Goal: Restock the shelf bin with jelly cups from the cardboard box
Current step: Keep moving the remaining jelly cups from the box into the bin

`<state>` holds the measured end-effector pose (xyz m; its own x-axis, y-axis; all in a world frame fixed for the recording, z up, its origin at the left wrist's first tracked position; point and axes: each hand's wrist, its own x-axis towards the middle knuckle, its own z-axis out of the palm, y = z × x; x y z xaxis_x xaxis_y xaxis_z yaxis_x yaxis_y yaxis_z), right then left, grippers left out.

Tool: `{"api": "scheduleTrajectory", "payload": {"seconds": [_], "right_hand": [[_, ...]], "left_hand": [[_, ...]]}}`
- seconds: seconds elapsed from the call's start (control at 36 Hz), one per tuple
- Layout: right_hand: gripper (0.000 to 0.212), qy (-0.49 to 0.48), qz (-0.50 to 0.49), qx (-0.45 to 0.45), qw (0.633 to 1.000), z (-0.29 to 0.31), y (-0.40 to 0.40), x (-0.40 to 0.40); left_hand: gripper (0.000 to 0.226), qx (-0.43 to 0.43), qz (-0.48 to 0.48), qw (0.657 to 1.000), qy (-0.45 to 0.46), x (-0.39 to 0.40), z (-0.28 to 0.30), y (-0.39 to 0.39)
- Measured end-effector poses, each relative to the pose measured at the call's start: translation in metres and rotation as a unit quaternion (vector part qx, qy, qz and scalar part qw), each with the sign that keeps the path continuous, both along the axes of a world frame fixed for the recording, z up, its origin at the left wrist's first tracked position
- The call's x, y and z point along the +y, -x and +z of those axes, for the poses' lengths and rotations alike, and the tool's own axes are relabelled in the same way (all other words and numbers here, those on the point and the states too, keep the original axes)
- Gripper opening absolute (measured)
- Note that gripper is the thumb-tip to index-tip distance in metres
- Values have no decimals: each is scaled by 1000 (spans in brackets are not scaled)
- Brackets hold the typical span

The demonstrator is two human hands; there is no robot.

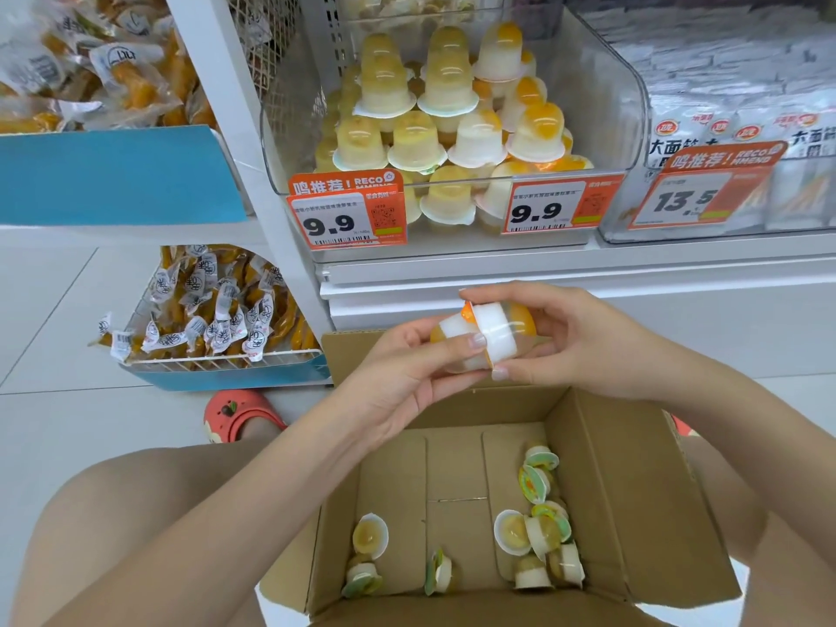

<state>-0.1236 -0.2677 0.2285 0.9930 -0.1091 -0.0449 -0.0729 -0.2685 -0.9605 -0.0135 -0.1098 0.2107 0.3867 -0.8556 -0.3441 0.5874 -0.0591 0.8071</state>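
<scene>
Above open brown cardboard box (624, 491): left hand (398, 368) and right hand (583, 337) pinch translucent orange-white jelly cups (493, 332); count obscured by fingers.

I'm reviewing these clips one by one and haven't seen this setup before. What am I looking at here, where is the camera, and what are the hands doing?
There is no machine here, only a person filmed by one wide-angle camera worn on their head, looking down at their own hands. The left hand and right hand together hold jelly cups, seemingly two pressed together, above an open cardboard box on the floor. More loose cups lie in the box's bottom. Ahead, on the shelf, stands a clear shelf bin piled with the same kind of cups, with orange price tags reading 9.9 on its front. Bagged snacks fill a basket at the left.
</scene>
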Motion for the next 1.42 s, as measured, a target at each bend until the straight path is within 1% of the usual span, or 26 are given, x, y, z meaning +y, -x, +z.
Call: {"api": "scheduleTrajectory", "payload": {"seconds": [0.06,0.14,0.25,0.39,0.47,0.56,0.61,0.67,0.75,0.81,0.86,0.92,0.97,1.03,1.08,1.19,1.28,1.33,1.42], "right_hand": [[66,1,8,13,1000,1,1,-1],[72,8,11,33,999,1,1,0],[65,52,-29,9,998,-3,-2,6],[60,86,-44,-12,995,-1,-5,11],[58,88,-54,-23,994,0,-7,13],[53,72,-107,-36,991,-4,-9,12],[48,69,-165,-47,983,-2,-10,6],[44,73,-207,-57,974,9,-13,-7],[39,92,-248,-87,961,41,-23,-37],[42,145,-268,-100,947,65,-35,-57],[49,202,-285,-99,932,83,-51,-72],[53,232,-302,-106,918,94,-69,-86],[53,273,-317,-108,902,103,-86,-97],[54,318,-319,-90,888,113,-102,-107],[58,362,-302,-50,881,121,-117,-115],[59,436,-236,24,868,132,-137,-121],[68,486,-196,67,849,137,-148,-122],[74,504,-182,89,839,138,-155,-123],[82,507,-177,107,837,137,-160,-124]], "left_hand": [[48,-5,-5,1000,-6,1,-1,1],[43,-5,-12,1000,-11,1,-2,2],[29,3,-20,1000,1,3,-3,0],[25,-8,-17,1000,13,6,0,-2],[30,-7,-18,1000,8,5,1,-5],[51,-14,-55,998,-7,0,6,-11],[50,-80,-87,992,-35,-4,13,-17],[49,-185,-84,976,-84,-8,18,-27],[40,-348,-17,927,-138,-9,22,-49],[37,-404,22,903,-143,-8,21,-62],[34,-422,59,893,-147,-8,20,-71],[33,-425,90,886,-159,-10,18,-78],[33,-431,100,881,-170,-13,16,-81],[35,-436,89,878,-176,-16,15,-82],[36,-445,77,875,-175,-17,15,-81],[36,-463,67,866,-175,-15,15,-81],[36,-500,69,845,-173,-12,15,-84],[35,-521,67,833,-174,-10,17,-86],[35,-530,66,827,-174,-9,19,-87]]}}
